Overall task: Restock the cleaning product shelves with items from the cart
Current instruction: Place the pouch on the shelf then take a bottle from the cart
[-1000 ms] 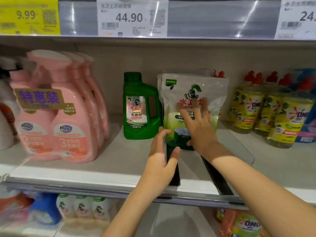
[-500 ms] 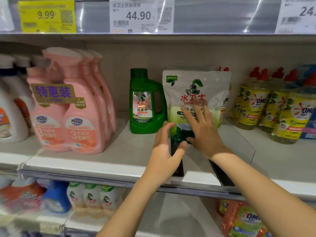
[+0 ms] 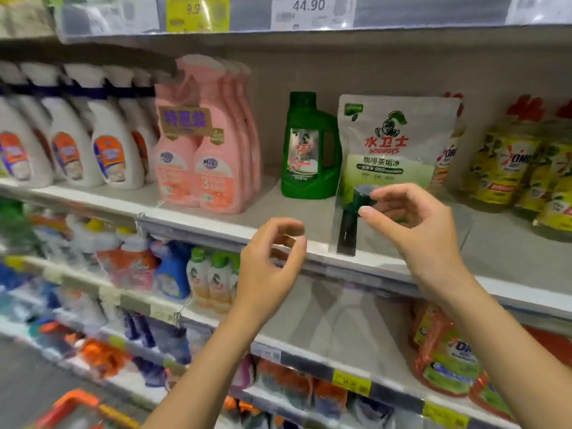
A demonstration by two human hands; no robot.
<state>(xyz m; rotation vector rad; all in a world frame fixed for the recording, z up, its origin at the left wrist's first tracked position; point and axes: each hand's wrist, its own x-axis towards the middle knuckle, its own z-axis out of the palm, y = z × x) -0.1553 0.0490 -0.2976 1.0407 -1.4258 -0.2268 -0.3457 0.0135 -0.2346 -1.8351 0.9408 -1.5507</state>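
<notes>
White pouch point(image 3: 397, 144) stands upright near the shelf's point(image 3: 216, 219) front edge; left hand point(image 3: 269, 270) and right hand point(image 3: 414, 230), fingers loosely curled, grasp nothing.

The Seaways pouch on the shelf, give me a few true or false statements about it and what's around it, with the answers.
1. The white Seaways pouch stands upright on the shelf. True.
2. The green jug stands to the right of the pouch. False: it stands to its left.
3. The left hand is gripping the pouch. False: it is in front of the shelf edge, fingers curled, holding nothing.
4. The right hand is in front of the lower part of the pouch, holding nothing. True.
5. The pink spray bottles stand to the left of the green jug. True.
</notes>
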